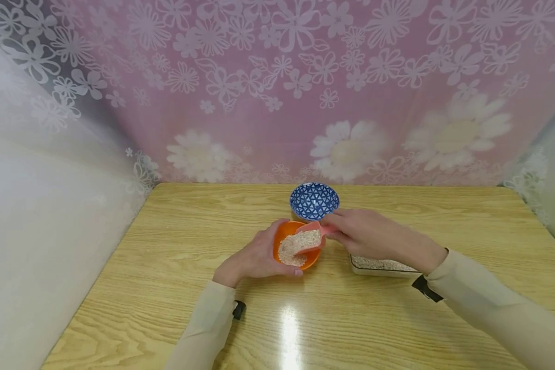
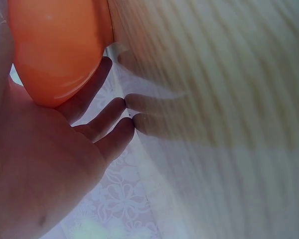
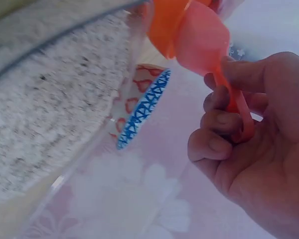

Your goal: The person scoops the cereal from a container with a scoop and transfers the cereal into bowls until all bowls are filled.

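Note:
The left hand (image 1: 258,255) holds an orange bowl (image 1: 312,262) from its left side, thumb on the near rim and forefinger at the far rim. In the left wrist view, the other fingers spread beside and below the orange bowl (image 2: 60,50), tips against the tabletop. Pale oat-like flakes (image 1: 288,250) lie in the bowl. The right hand (image 1: 363,232) grips the handle of a pink scoop (image 1: 311,226), tilted over the bowl with flakes in it. In the right wrist view, fingers curl round the handle of the pink scoop (image 3: 202,40).
A blue-and-white patterned bowl (image 1: 314,201) stands just behind the orange bowl. A dark-rimmed rectangular container (image 1: 384,273) of similar flakes sits under the right forearm, partly hidden. The wooden table (image 1: 189,216) meets a flowered pink curtain (image 1: 259,128) at the back.

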Demonstrator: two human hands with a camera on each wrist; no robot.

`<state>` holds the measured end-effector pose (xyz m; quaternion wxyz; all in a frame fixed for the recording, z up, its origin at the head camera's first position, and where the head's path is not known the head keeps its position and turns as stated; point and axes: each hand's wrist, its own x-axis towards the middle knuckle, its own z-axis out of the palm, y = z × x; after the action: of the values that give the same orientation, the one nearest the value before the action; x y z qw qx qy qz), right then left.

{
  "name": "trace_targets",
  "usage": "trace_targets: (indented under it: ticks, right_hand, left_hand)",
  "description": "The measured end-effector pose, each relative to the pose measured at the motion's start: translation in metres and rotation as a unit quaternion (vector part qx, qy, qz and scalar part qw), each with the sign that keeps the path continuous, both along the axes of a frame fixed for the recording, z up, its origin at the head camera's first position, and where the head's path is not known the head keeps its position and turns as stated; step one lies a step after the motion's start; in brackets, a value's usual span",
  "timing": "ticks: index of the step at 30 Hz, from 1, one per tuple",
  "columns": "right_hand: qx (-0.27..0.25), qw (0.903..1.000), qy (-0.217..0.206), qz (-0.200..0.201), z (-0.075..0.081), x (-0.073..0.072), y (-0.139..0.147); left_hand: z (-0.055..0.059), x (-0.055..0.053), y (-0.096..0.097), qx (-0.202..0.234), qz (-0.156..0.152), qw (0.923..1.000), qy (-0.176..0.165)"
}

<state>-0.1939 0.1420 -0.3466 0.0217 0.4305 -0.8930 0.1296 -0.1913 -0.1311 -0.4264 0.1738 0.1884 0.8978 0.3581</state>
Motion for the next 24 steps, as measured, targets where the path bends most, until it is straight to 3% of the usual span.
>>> trace_targets:
  ticks: [10,17,24]
  right_hand:
    - [0.081,0.9965,0.007,-0.021,0.012,0.000,-0.017]
    - [0.074,0.9969,-0.021,-0.014,0.003,0.000,-0.026]
    - [0.099,0.9945,0.020,-0.028,0.013,0.004,-0.021]
  left_hand:
    - [0.002,0.001,0.000,-0.005,0.005,1.0000,-0.006]
    - [0.002,0.000,0.001,0.003,0.000,1.0000,-0.001]
    - [0.002,-0.001,0.001,0.001,0.005,1.0000,-0.004]
